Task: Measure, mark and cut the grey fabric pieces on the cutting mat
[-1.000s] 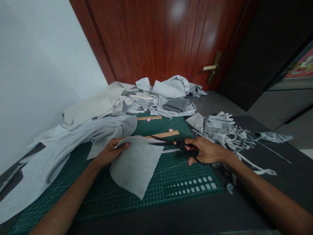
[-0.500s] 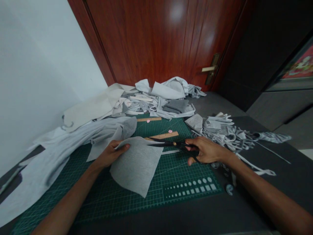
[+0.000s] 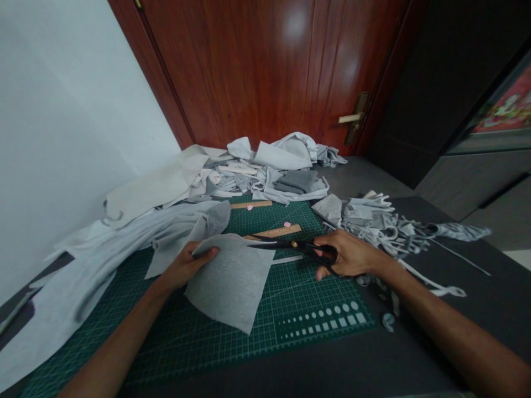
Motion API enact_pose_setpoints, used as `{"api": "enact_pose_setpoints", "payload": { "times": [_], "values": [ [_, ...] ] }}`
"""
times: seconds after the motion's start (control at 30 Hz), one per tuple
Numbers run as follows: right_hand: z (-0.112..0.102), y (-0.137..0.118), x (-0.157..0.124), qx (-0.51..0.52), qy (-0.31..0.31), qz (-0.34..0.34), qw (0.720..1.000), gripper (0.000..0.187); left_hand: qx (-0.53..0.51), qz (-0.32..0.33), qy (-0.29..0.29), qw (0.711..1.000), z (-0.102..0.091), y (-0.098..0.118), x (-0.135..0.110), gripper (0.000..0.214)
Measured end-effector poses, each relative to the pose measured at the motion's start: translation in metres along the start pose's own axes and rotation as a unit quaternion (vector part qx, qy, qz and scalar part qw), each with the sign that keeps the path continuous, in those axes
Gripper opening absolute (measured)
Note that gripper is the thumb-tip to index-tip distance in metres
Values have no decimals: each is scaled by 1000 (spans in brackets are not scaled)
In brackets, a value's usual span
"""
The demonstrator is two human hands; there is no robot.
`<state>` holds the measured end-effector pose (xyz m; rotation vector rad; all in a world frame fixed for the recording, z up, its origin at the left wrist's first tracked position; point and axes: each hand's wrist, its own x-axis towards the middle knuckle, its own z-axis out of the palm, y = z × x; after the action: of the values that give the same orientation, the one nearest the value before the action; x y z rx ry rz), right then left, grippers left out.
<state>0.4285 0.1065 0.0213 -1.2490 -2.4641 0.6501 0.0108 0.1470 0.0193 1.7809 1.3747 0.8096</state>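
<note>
My left hand (image 3: 189, 264) pinches the upper left edge of a light grey piece of fabric (image 3: 230, 284), which hangs over a green cutting mat (image 3: 199, 354). In my right hand (image 3: 342, 253) is a pair of black scissors (image 3: 294, 245), fingers through the handles. The blades point left and lie at the fabric's upper right edge, slightly parted. Behind the blades, a wooden ruler (image 3: 282, 230) rests on the mat, partly covered by the fabric. A narrow white strip (image 3: 287, 260) lies just below the scissors.
Long grey cloth (image 3: 95, 282) drapes along the left side. Heaped fabric (image 3: 286, 152) lies against the brown door (image 3: 257, 72). A pile of grey scraps (image 3: 373, 221) is at the right. Another ruler (image 3: 253, 204) and a pink piece (image 3: 287, 224) sit on the mat.
The whole view has shifted slightly. Both hands keep their grips, and the scissors stay at the fabric's upper edge with almost no movement.
</note>
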Motion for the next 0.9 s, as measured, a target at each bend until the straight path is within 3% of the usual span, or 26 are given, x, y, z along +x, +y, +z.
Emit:
{"api": "enact_pose_setpoints", "payload": {
  "times": [0.57, 0.73, 0.9],
  "values": [
    [-2, -3, -1, -31, 19, 17, 999, 52, -45, -57, 3, 997, 0, -11, 3, 57],
    [-3, -2, -2, -42, 15, 20, 999, 51, 7, 7, 19, 1000, 2, 6, 1, 55],
    [-5, -3, -2, -50, 15, 22, 998, 48, 38, 49, 15, 998, 6, 11, 0, 67]
  ]
}}
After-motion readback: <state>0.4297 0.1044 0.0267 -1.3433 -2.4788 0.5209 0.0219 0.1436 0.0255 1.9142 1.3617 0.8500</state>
